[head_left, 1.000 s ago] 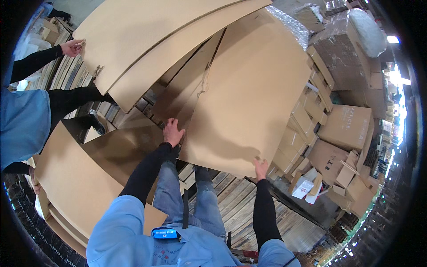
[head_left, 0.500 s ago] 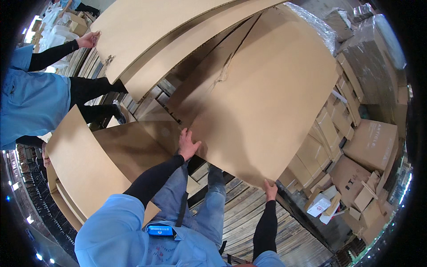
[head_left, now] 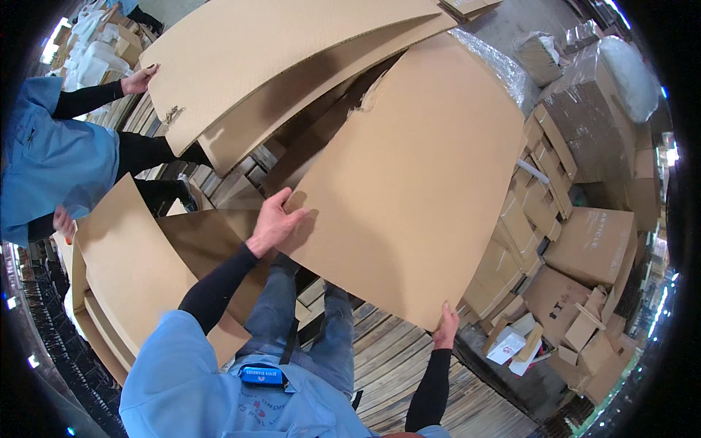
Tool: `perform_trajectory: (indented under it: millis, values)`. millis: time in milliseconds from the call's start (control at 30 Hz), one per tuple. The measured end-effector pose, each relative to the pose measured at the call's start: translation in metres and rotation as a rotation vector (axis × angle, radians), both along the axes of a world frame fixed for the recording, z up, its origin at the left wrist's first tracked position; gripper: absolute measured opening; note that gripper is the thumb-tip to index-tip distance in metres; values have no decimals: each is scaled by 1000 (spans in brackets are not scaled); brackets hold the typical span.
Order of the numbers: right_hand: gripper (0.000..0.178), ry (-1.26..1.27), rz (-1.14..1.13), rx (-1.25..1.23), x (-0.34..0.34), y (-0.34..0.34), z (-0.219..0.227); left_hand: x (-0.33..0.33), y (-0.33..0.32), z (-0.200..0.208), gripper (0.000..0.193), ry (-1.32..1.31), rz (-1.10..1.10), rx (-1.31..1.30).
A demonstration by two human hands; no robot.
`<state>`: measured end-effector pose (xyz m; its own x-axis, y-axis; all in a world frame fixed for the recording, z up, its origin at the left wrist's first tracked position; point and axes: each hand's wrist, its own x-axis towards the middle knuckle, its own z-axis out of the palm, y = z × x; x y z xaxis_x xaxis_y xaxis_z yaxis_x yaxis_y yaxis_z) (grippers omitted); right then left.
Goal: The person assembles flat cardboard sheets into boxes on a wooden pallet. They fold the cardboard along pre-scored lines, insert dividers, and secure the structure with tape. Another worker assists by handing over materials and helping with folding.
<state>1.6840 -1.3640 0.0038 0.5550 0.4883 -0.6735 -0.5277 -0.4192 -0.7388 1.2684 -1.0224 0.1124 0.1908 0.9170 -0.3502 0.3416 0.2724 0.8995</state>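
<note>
A large brown cardboard sheet (head_left: 409,175) spreads in front of me, its far left edge torn. My right hand (head_left: 445,327) grips its near right corner, thumb on top and fingers underneath. At the sheet's left edge is my left hand (head_left: 276,223), thumb and fingers apart, its shadow falling on the board. Beyond lie two more long, bowed cardboard sheets (head_left: 292,51). A co-worker's hand (head_left: 139,79) holds the left end of the upper one.
The co-worker (head_left: 58,153) stands at the left, beside an open cardboard box (head_left: 139,263). Slatted wooden boards (head_left: 380,350) lie below me. Flattened cartons, a brown box (head_left: 590,244) and a plastic-wrapped stack (head_left: 591,109) fill the right side.
The front sheet has shifted left and turned, separating further from the sheets behind. My left hand has moved left along its edge. The co-worker's lower hand has left the box flap.
</note>
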Motion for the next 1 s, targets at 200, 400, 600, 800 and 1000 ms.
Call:
perform_trajectory:
  millis: [200,400,600,800,1000]
  values:
    - [38,-50,-38,55,-99,6,62,-56,31,30,27,235,-88,188]
    - [36,-122,-213,-17,-207,-19,89,-105,56,30,23,287,-163,305]
    - [30,-213,-212,67,-207,68,104,-177,108,-85,43,524,617,399]
    - [28,-144,-165,170,-211,163,84,-179,116,-147,83,-157,930,-211]
    - [28,-100,-147,79,-228,172,83,-202,115,-146,52,91,842,190]
